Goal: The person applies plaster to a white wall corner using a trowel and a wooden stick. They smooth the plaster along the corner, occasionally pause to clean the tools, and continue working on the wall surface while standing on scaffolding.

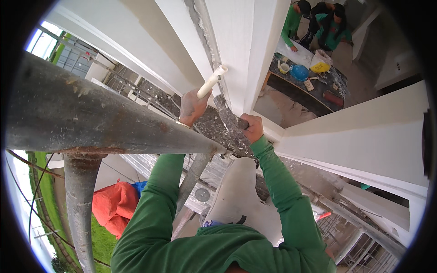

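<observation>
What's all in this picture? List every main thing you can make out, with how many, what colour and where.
Pale tube: one, off-white, in the left hand
Caked tool: one, grey, in the right hand
Joint strip: one, rough grey, on the white column, top centre
Large pipe: one, grey with rust, across the left
Cloth or bag: one, orange-red, lower left
Table: one, dark, upper right
Bowl: one, blue, on the table
Co-workers: at least two, green tops visible, beside the table
Left hand: one, bare, centre
Right hand: one, bare, right of centre
Sleeves: two, green, lower centre
</observation>
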A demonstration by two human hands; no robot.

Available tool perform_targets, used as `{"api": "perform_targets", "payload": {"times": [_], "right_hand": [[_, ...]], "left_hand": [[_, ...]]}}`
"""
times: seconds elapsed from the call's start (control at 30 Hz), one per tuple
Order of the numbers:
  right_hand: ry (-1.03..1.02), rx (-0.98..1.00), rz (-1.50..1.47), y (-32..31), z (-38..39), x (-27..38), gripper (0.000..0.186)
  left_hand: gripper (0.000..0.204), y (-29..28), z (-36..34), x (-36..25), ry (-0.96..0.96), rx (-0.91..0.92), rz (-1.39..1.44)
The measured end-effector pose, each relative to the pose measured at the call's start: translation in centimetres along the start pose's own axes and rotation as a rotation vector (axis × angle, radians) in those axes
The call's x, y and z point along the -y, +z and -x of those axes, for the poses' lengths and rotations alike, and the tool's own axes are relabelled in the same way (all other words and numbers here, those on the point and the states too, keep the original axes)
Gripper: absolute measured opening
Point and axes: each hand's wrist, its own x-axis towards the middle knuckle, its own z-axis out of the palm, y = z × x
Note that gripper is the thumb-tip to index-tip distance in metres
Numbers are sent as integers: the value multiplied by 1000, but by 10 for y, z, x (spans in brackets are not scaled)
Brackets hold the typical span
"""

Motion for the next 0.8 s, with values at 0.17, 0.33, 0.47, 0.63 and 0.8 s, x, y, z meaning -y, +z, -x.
{"api": "perform_targets", "payload": {"times": [0.17, 0.33, 0.47, 0.63, 0.8], "right_hand": [[11, -55, 108, 11, -15, -12, 23], [131, -35, 205, 14, -14, -4, 25], [92, -3, 206, 4, -19, -7, 25], [17, -12, 340, -2, -18, 1, 26], [58, -115, 402, 4, -26, -13, 32]], "left_hand": [[40, 0, -5, 1, 9, 31, -22], [39, -4, -7, 12, 28, 17, -12], [39, -3, -12, 5, 17, 39, -49], [39, -2, -12, 18, 51, 15, 22], [39, -2, -15, 14, 13, 31, -31]]}}
